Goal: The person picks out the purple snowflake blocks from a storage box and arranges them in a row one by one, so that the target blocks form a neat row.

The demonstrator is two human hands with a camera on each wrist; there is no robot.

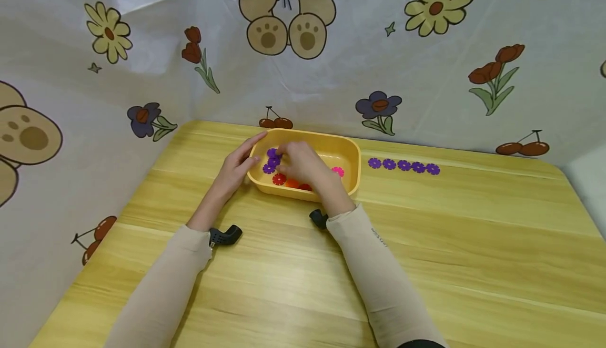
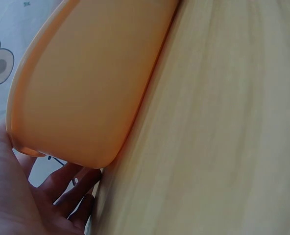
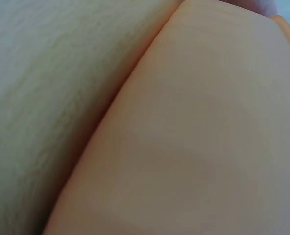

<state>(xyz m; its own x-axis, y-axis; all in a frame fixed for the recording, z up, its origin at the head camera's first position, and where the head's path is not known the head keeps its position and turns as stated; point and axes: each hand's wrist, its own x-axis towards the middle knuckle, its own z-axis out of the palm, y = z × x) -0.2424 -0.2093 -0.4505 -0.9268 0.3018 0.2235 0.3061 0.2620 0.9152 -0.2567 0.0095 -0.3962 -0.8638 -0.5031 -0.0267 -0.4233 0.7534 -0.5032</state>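
1 hand (image 1: 234, 167) (left) on tray rim (image 1: 312, 134)

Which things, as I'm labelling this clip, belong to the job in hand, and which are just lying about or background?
Likely the job:
- yellow tub, held by the left hand
- right hand, reaching inside
- purple discs and red disc in the tub
- row of five purple discs beside it

Likely background:
- printed cloth
- wooden table, merely the support
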